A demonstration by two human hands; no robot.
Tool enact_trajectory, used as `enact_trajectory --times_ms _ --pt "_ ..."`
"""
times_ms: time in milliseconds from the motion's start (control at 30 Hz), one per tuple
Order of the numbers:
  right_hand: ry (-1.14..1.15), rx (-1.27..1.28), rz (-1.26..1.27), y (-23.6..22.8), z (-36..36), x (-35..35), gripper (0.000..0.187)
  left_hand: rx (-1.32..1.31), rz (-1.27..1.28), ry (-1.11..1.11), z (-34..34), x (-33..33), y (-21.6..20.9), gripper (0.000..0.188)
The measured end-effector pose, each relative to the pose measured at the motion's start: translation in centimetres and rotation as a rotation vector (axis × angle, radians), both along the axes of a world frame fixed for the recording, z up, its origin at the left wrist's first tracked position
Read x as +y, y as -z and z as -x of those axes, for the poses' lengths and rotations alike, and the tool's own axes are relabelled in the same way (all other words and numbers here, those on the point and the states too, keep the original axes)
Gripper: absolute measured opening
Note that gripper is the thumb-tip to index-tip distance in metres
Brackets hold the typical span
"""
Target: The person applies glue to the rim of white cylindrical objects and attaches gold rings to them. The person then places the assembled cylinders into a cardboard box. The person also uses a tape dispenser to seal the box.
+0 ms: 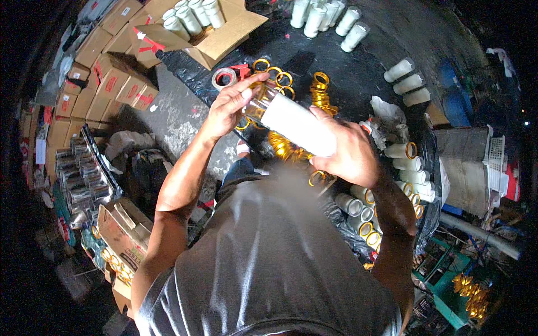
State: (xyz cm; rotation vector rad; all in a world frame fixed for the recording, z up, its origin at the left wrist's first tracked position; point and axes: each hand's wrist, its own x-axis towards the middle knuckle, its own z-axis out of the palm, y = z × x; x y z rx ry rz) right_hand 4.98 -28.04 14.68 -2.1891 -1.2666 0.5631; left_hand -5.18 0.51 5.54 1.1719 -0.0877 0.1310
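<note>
Cylinder [297, 124]: matte white body, smooth and brightly lit, with a clear see-through section at the left-hand end; gold shows at that section, cannot tell if it's a ring on it or rings behind. Held up over the black-covered work surface [364, 70], in front of the person's chest, between both hands. Left hand [238, 105]: forearm comes up from lower left, fingers stretched forward across the clear end, thumb alongside, digits clamped on that end. Right hand [352, 151]: forearm bent up from lower right, back of hand up, clamped on the white body, thumb on near side, a finger on far side; other fingertips hidden. Long axis runs diagonally, clear end pointing up-left and away from the person, white end down-right into the right palm. Whether it tips up or down, cannot tell. Around it: stack of gold rings [320, 99] just beyond, pile of gold rings [280, 144] on near side, tape roll [217, 80] near left hand, white cylinders with gold rims [399, 151] off to the right.
</note>
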Motion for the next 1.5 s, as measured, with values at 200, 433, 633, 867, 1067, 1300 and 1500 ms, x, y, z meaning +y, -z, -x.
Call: enact_trajectory --times_ms 200,433,633,867,1067,1300,1500 --pt "-0.037 -0.053 -0.008 -1.3 0.7 -0.5 0.092 -0.021 0.442 -0.059 1.4 0.6 0.6 0.083" --pt "-0.048 -0.018 0.044 -1.5 1.4 0.0 0.097 -0.015 0.514 -0.088 2.3 -0.8 0.7 0.091" --pt "-0.052 -0.098 0.106 -1.4 1.5 0.0 0.097 0.025 0.012 -0.233 3.2 -3.2 0.5 0.088" --pt "-0.058 -0.152 0.167 -1.3 2.6 0.2 0.097 0.073 -0.021 -0.152 3.9 -3.1 1.1 0.085" --pt "-0.068 -0.319 0.202 -1.2 3.4 0.1 0.097 0.053 -0.002 -0.132 4.8 -3.9 1.5 0.087" --pt "-0.128 -0.19 0.367 -2.0 3.5 2.2 0.098 0.131 0.209 -0.194 4.7 -4.6 4.1 0.083" --pt "-0.167 0.25 -0.063 0.3 -1.1 0.7 0.1 0.278 0.563 -0.197 5.4 -5.2 6.0 0.068"
